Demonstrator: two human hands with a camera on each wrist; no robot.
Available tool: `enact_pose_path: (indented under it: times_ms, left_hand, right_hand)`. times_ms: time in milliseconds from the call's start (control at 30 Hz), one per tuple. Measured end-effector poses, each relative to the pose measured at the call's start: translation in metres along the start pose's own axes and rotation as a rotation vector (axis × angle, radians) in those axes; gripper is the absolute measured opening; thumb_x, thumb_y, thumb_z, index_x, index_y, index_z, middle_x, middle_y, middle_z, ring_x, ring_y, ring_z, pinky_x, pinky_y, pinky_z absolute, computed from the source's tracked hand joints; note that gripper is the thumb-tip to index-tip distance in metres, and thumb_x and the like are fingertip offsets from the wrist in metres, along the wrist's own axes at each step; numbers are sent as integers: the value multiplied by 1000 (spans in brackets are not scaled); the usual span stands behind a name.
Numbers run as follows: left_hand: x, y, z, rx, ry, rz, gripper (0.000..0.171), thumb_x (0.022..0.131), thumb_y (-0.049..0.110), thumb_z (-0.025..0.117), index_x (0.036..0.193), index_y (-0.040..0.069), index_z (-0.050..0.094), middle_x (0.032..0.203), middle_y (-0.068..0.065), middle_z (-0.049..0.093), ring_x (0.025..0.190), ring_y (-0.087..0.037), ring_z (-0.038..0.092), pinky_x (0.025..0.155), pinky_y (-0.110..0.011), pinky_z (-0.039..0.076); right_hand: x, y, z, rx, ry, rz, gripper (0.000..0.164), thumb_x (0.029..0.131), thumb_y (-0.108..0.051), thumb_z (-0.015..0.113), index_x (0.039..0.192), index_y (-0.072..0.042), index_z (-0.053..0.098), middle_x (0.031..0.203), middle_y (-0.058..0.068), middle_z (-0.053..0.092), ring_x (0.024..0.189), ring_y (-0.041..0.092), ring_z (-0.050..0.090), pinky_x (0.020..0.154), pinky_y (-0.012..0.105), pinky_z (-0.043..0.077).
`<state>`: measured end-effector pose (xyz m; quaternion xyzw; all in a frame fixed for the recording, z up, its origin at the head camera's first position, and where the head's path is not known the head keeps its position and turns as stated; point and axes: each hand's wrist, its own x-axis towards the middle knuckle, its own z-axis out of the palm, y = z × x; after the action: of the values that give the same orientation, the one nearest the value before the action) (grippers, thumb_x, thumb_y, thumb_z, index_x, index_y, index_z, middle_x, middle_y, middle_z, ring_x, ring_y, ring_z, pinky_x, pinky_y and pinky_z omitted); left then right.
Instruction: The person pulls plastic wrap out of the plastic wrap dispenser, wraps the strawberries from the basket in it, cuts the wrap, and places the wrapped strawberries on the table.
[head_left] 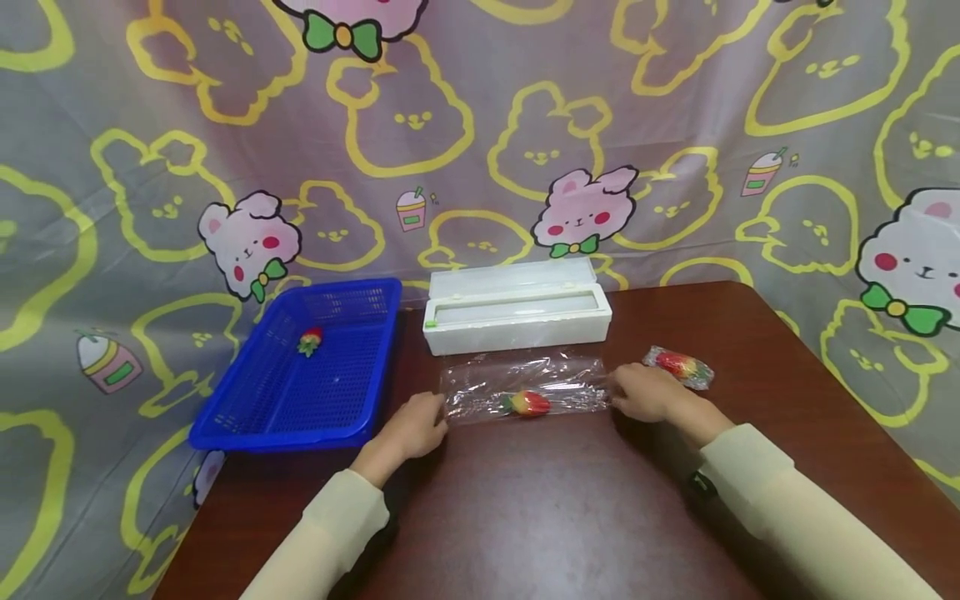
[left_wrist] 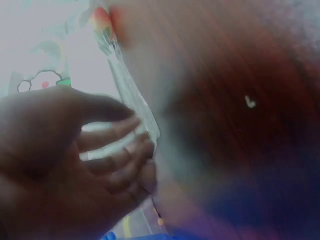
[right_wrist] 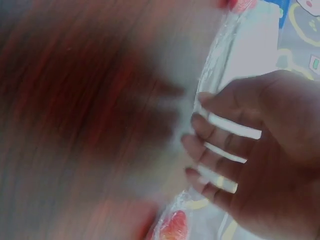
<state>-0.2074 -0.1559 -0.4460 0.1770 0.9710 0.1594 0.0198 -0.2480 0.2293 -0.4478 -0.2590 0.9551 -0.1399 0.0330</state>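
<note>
Left hand [head_left: 415, 425], right hand [head_left: 649, 393]; loosely curved, touching film [head_left: 480, 385]

Left sleeve [head_left: 300, 542]: long, plain, pale cream
Left cuff [head_left: 345, 504]: wide, pale grey-green
Right sleeve [head_left: 832, 525]: matching cream
Right cuff [head_left: 746, 458]: matching grey-green
Dark piece [head_left: 702, 483]: small, under right cuff

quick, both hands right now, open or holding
Left hand: at the plastic film's left edge; pinching or not, can't tell.
Right hand: at the plastic film's right edge; grip can't be told.
</note>
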Motion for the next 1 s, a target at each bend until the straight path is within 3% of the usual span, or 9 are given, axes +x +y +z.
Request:
enact_pose_path:
  times_ms: [67, 233, 400, 567, 767, 900, 1000]
  left_hand:
    - [0, 3, 0, 9, 12, 61, 9, 90, 9, 72, 93, 7, 64, 89, -6, 60, 79, -23, 60, 71, -42, 52]
    - [8, 12, 4, 39, 29, 178, 37, 87, 16, 81, 118, 0, 67, 112, -13, 65, 102, -30, 65, 90, -47, 54]
    - [18, 21, 13, 96, 0, 239, 40, 87, 18, 80, 121, 1, 68, 110, -10, 65, 103, -27, 64, 90, -44, 54]
    - [26, 28, 17, 153, 39, 303, 20, 86, 6, 77, 105, 3, 72, 95, -6, 64, 90, -25, 66, 79, -41, 57]
    - [28, 28, 18, 189, 70, 284, 22, 82, -8, 66, 100, 4, 73, 97, -8, 67, 90, -28, 69, 75, -44, 59]
    - [27, 23, 18, 153, 84, 240, 29, 80, -12, 64, 102, 6, 74, 102, -8, 69, 93, -31, 71, 74, -47, 59]
    - [26, 16, 18, 126, 100, 202, 27, 80, -12, 64, 95, 8, 74, 96, -7, 69, 87, -30, 71, 70, -47, 58]
  right_hand:
    - [-1, 0, 0, -2, 15, -45, 16, 87, -15, 75, 101, -8, 72, 89, 1, 64, 78, 19, 58, 67, 42, 51]
    - [1, -5, 3, -67, 44, -140, 39, 83, -24, 81, 117, -8, 71, 108, 8, 67, 86, 21, 61, 68, 45, 54]
    - [4, -8, 10, -158, 45, -225, 29, 80, -22, 84, 105, -12, 76, 105, 6, 67, 83, 21, 62, 66, 42, 54]
    - [6, -10, 12, -222, 103, -290, 15, 77, -12, 85, 87, -14, 75, 93, 3, 68, 77, 22, 63, 66, 42, 54]
    - [7, -9, 14, -267, 127, -300, 14, 76, -4, 79, 80, -14, 70, 80, 1, 62, 68, 21, 60, 59, 40, 52]
    - [7, -8, 15, -265, 130, -291, 14, 78, -2, 78, 84, -12, 71, 83, 2, 63, 69, 22, 62, 58, 39, 53]
    - [7, -7, 16, -250, 130, -280, 13, 79, 0, 75, 86, -11, 72, 86, 4, 66, 72, 23, 64, 59, 40, 54]
